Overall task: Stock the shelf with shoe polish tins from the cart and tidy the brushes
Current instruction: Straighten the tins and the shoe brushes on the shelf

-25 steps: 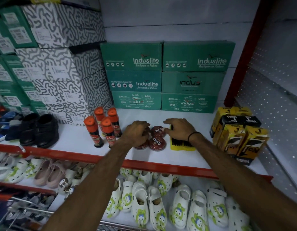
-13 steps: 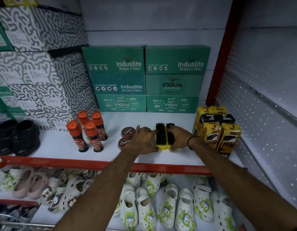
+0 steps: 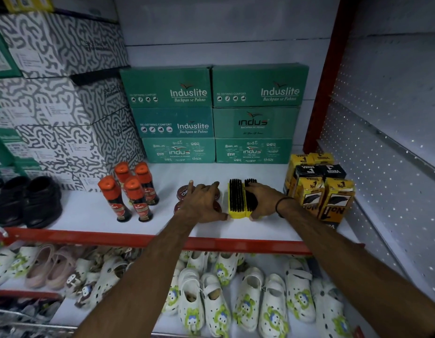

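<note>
Two hands rested on the white shelf (image 3: 89, 213): the left hand (image 3: 202, 203) lay spread over the polish tins (image 3: 183, 191), its thumb touching the yellow brushes (image 3: 236, 200). Just right of it, the right hand (image 3: 262, 200) cupped those bristle-up brushes, with green boxes (image 3: 211, 113) stacked beyond both.

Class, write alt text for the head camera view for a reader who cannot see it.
Two hands square up a pair of yellow brushes on a white shelf: the left hand lies over red polish tins, the right hand on the brushes. Polish bottles stand left, yellow boxes right, green boxes behind.
</note>
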Demonstrator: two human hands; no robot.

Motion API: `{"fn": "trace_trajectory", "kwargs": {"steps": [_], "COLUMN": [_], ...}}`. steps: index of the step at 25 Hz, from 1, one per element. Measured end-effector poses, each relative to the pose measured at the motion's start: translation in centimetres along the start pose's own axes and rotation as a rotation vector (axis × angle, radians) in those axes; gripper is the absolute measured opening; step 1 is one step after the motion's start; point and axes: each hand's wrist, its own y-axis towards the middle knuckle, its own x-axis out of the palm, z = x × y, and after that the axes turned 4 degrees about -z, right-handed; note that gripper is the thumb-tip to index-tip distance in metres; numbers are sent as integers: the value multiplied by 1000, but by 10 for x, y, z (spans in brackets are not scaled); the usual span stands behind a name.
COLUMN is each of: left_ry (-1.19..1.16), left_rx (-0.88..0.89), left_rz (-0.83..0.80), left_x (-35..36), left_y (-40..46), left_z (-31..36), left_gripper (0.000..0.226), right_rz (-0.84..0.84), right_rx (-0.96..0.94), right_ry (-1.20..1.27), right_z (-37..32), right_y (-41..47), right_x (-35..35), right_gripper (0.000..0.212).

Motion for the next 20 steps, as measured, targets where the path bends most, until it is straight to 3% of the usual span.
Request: {"fn": "trace_trajectory", "kwargs": {"steps": [6,10,13,20], "left_ry": [-271,-348,-301,-198], "left_rx": [-123,-179,-191,-217], "left_rz": [48,-18,-120,-186], "left_x": [-12,-16,-15,-10], "left_y": [-8,-26,-35,-28], "left_z": [-34,-70,-79,-90], "left_gripper": [102,47,58,67], "right_rz": [84,101,54,92], "right_rx": [-20,-165,-190,-143], "right_ry": [-65,-122,-150,-201], "right_z": [-33,-76,-95,-94], "right_y": [3,17,27,36], "right_x": [-13,-4,3,11], "right_gripper": [117,79,59,50]}}
